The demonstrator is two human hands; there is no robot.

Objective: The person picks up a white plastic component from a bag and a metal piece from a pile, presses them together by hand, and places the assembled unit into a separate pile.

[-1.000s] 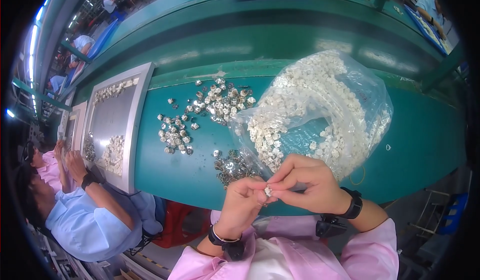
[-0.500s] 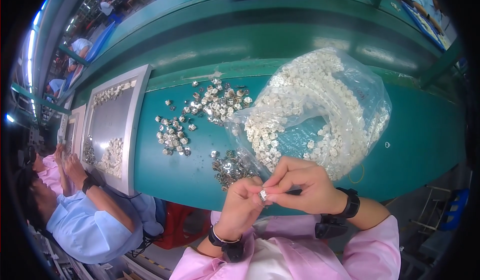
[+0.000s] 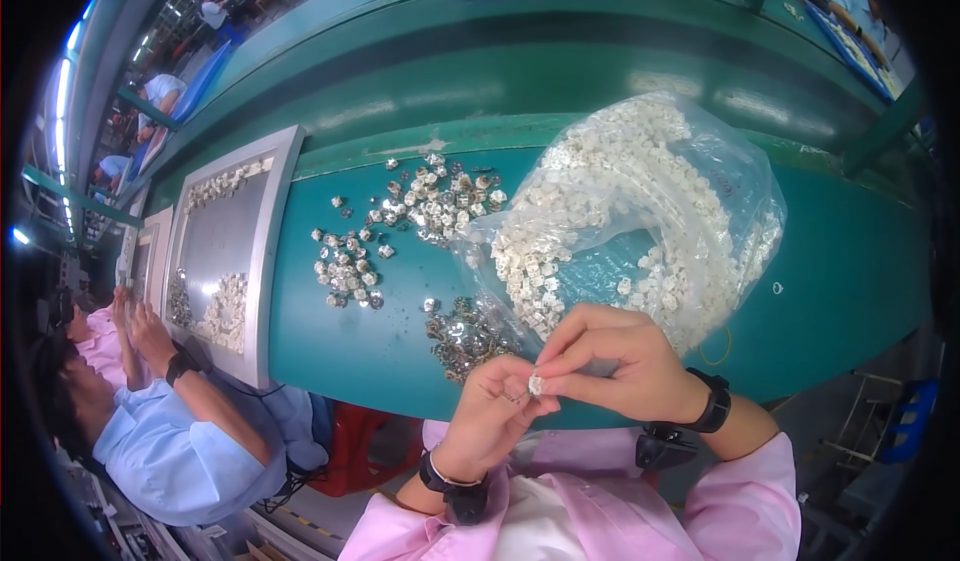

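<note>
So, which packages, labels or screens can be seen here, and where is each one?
Clear crumpled plastic bag: on the green table, right of centre, full of small whitish parts, mouth facing left.
Flat grey metal-framed trays: at the table's left edge, holding similar parts.
No labels or screens are visible.

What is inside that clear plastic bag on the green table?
The clear plastic bag holds a heap of small whitish parts, all much alike. The green table shows through its thinner patches. Whatever lies beneath the heap is covered.

Both hands (image 3: 570,381) drawn slightly nearer the body, small white part (image 3: 535,385) turned (barely) between fingertips
</note>
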